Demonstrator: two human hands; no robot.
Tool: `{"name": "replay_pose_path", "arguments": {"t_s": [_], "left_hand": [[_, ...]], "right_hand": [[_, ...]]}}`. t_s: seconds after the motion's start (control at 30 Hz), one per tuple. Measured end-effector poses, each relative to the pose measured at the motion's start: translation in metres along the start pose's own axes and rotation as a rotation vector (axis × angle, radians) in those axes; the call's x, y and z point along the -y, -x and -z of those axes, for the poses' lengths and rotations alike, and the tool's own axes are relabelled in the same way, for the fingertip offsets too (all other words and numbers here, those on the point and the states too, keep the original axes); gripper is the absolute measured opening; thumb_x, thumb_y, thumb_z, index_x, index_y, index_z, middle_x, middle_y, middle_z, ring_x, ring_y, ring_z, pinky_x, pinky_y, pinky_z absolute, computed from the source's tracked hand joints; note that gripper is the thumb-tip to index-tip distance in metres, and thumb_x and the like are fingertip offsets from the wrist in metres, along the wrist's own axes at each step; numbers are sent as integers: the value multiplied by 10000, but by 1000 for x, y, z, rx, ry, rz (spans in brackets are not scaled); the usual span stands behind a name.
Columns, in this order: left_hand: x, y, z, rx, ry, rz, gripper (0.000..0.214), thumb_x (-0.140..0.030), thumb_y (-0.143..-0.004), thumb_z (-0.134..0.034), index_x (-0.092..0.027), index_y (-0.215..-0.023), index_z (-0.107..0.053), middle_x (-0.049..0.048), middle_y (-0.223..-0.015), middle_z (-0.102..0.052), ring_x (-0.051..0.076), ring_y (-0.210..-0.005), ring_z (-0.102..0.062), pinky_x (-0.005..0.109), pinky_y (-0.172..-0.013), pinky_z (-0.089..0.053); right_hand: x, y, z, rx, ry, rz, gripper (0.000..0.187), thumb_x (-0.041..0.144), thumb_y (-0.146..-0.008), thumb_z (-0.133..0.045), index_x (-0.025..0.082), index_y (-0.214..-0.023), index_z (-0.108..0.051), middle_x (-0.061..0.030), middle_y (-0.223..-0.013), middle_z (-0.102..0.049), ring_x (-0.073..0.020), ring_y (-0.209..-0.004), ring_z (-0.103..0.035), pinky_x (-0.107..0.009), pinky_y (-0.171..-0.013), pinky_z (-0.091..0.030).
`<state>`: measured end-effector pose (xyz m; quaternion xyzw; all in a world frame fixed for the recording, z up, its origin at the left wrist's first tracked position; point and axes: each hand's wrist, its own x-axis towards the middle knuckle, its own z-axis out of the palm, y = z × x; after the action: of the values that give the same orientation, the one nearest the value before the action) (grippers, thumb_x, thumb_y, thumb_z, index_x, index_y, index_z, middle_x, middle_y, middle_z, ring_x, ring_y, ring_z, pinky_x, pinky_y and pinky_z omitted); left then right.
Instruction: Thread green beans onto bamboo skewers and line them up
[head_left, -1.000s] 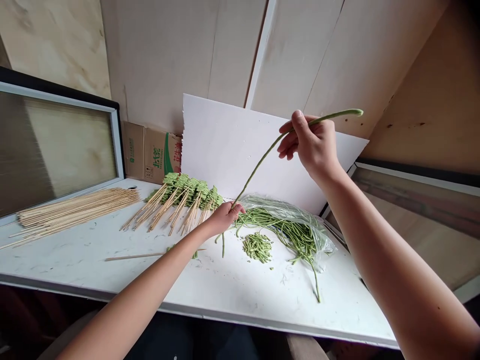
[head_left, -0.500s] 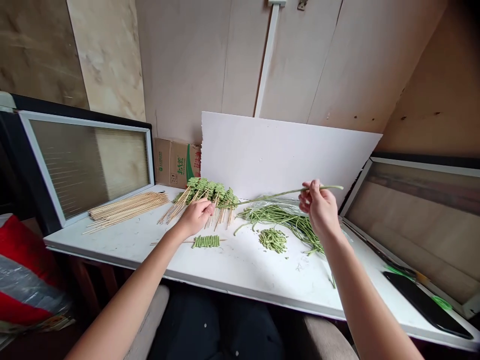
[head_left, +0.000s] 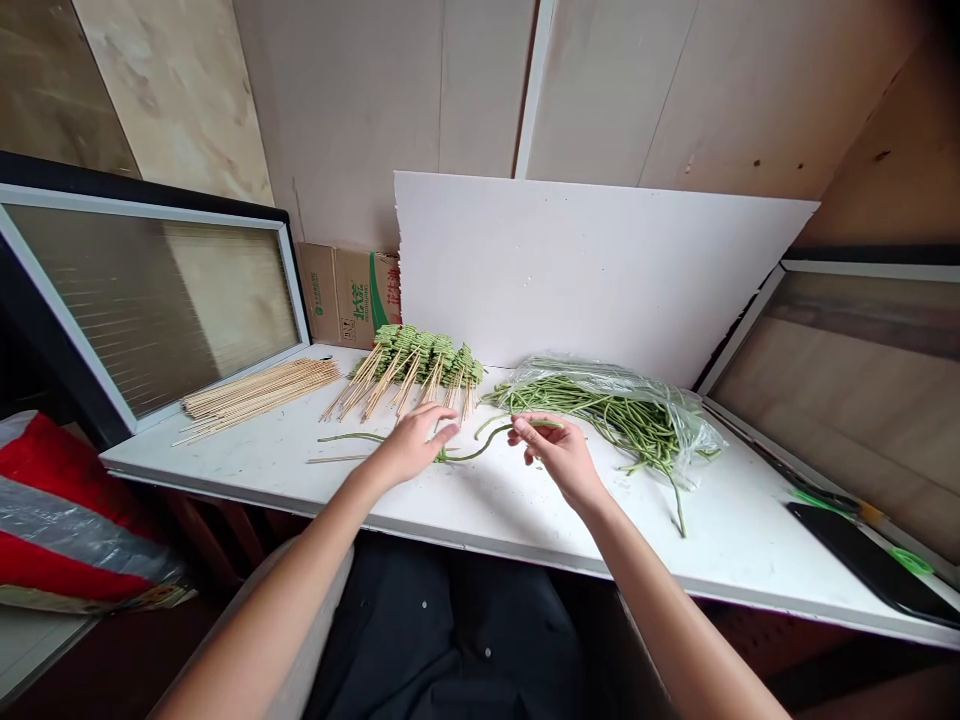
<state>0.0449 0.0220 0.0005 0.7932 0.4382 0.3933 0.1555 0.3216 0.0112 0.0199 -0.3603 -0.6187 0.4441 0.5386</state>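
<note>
My right hand (head_left: 555, 450) pinches a long green bean (head_left: 480, 452) near one end, low over the white table. The bean curves left, passes beneath my left hand (head_left: 416, 442) and comes out on its far side. The thumb and forefinger of my left hand are apart, and I see no firm grip on the bean. Under that hand lies a bamboo skewer (head_left: 336, 459); the bean pieces on it are mostly covered. The heap of short cut pieces is almost wholly hidden behind my right hand.
Finished bean skewers (head_left: 424, 360) are stacked at the back, left of the middle. Bare bamboo skewers (head_left: 262, 392) lie at the left. Long beans (head_left: 637, 425) sit in a clear plastic bag (head_left: 694, 425) at the right. A black phone (head_left: 862, 560) rests near the right edge.
Both hands have come down and closer together; my right hand moved left with the bean. The bean, stretched in the air before, now hangs slack and low. The fingers of my left hand have spread.
</note>
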Motion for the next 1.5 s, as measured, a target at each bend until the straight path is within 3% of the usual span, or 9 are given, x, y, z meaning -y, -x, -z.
{"name": "replay_pose_path", "arguments": {"t_s": [0.13, 0.23, 0.37, 0.53, 0.67, 0.93, 1.1, 1.37, 1.5], "left_hand": [[-57, -6, -25, 113, 347, -30, 463, -520, -1043, -602, -235, -1404, -655, 130, -1438, -681, 284, -1327, -639, 421, -1118, -514], [-70, -8, -36, 89, 451, -53, 387, -492, -1034, -636, -211, -1286, -721, 120, -1257, -764, 259, -1172, -712, 378, -1029, -558], [-64, -5, -39, -8, 392, -41, 326, -459, -1031, -639, -170, -1008, -788, 87, -912, -783, 211, -842, -727, 334, -821, -581], [-59, 5, -24, -98, 258, -40, 297, -433, -1024, -642, -176, -1008, -789, 83, -914, -780, 210, -809, -711, 328, -797, -565], [-60, 9, -16, -98, 221, -30, 292, -418, -1036, -614, -179, -1025, -781, 70, -878, -768, 211, -806, -699, 321, -786, -546], [-59, 12, -17, 10, 194, -20, 339, -411, -1056, -545, -170, -1030, -781, 81, -962, -766, 192, -804, -665, 293, -747, -509], [-58, 11, -19, 38, 207, 46, 386, -453, -1055, -534, -161, -1045, -785, 66, -858, -737, 185, -753, -642, 281, -689, -498], [-75, 15, -35, 54, 528, 123, 388, -485, -926, -779, -171, -1152, -762, 99, -1030, -797, 200, -754, -763, 338, -772, -604], [-73, 16, -46, 10, 637, 168, 427, -507, -866, -842, -142, -1076, -776, 106, -920, -800, 230, -722, -787, 345, -721, -625]], "right_hand": [[5, 9, -6, 83, -9, 22, 401, 539, -840, -854, 191, -1037, -818, -115, -953, -799, -241, -850, -735, -309, -596, -595], [13, 14, -3, 153, 23, 48, 382, 540, -866, -828, 199, -1039, -828, -101, -947, -797, -215, -789, -711, -308, -576, -589], [20, 17, 6, 107, 120, 90, 361, 521, -837, -861, 193, -987, -836, -103, -909, -800, -204, -711, -701, -288, -502, -559], [23, 18, 21, -114, 338, 332, 264, 468, -855, -857, 228, -963, -843, -111, -985, -824, -249, -775, -761, -355, -599, -642], [21, 21, 21, -141, 481, 521, 143, 396, -924, -796, 255, -909, -820, -76, -889, -824, -252, -789, -767, -392, -690, -658], [19, 22, 17, -133, 611, 732, 93, 279, -989, -707, 292, -1031, -788, -70, -904, -799, -245, -762, -714, -409, -626, -596], [14, 19, 17, -55, 677, 773, 107, 231, -1013, -656, 287, -1038, -745, -76, -905, -769, -261, -821, -696, -445, -720, -592], [-7, 29, -8, 64, 690, 761, 149, 197, -1047, -582, 270, -1127, -685, -93, -944, -713, -247, -849, -659, -391, -675, -572], [-13, 30, -13, 66, 674, 748, 177, 177, -1051, -549, 267, -1115, -687, -88, -946, -705, -246, -872, -661, -387, -698, -584]]}}
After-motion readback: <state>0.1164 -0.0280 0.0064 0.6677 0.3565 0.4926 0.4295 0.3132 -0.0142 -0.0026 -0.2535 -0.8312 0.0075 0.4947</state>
